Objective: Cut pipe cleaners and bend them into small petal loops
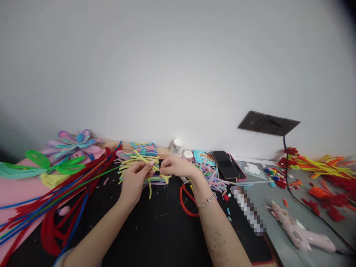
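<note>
My left hand (135,180) and my right hand (176,166) meet fingertip to fingertip at the middle of the work surface, both closed in a pinch. From under my left fingers a short yellow pipe cleaner (150,189) hangs down. A small dark spot shows at my right fingertips; what they hold is too small to make out. Just behind the hands lies a pile of cut yellow pipe cleaners (133,162), with some lilac and blue ones. Red-handled scissors (182,202) lie beside my right wrist, partly hidden by it.
Long red, blue and green pipe cleaners (80,185) spread at left, near a pastel flower (78,142) and green loops (68,165). Toward the right are a paper cup (177,147), pastel pieces (210,176), a phone (226,165), a pink glue gun (300,230) and its black cord (290,193).
</note>
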